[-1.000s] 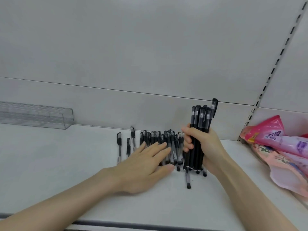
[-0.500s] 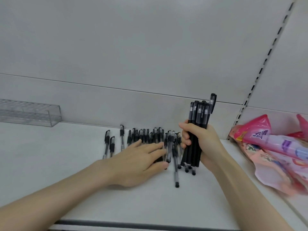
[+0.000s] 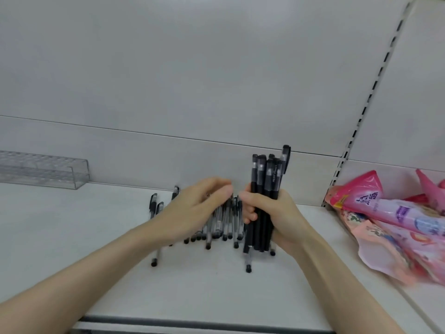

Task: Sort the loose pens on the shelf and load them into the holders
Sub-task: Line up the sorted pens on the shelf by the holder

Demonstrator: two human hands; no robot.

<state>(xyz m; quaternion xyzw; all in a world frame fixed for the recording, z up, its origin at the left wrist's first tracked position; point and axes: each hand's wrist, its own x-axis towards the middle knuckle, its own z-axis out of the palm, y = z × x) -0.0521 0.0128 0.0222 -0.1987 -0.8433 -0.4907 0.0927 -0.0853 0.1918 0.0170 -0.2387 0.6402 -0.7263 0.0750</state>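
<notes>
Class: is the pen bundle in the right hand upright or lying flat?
Upright: the pen bundle stands near vertical in the right hand, caps on top.

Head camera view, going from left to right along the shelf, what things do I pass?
clear holder → loose pens lying flat → black pen bundle held upright → pink packets

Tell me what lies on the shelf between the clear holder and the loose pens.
Only bare shelf between holder and pens, per the head view.
</notes>
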